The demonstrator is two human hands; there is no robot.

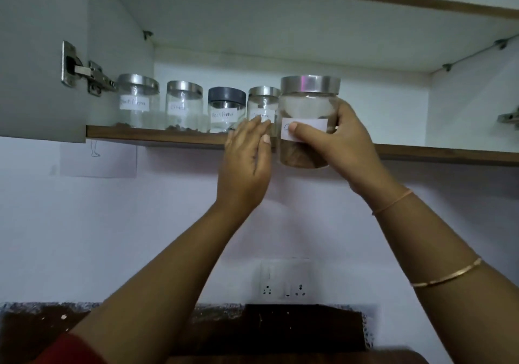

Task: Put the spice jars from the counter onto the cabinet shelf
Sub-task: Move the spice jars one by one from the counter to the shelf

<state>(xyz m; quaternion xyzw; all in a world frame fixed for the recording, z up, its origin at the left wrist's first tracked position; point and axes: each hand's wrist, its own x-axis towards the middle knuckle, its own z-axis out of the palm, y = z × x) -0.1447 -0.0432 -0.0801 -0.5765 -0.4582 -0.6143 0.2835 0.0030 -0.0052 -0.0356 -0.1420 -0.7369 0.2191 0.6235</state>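
Observation:
My right hand [339, 141] grips a glass spice jar [307, 105] with a steel lid, a white label and brown spice at the bottom. The jar is held upright in front of the cabinet shelf [157, 137], its base a little below the shelf edge. My left hand [247, 161] is raised with straight fingers, its fingertips against the steel-lidded jar [262, 102] standing on the shelf just left of the held one. Further left on the shelf stand a grey-lidded jar labelled black pepper [226, 109] and two steel-lidded jars [184, 105] [137, 99].
The open cabinet door [42, 54] with its hinge [90, 75] hangs at the left. The shelf runs on to the right of the held jar [449, 150]. Below, a wall socket plate [283, 282] and a dark counter [280, 327].

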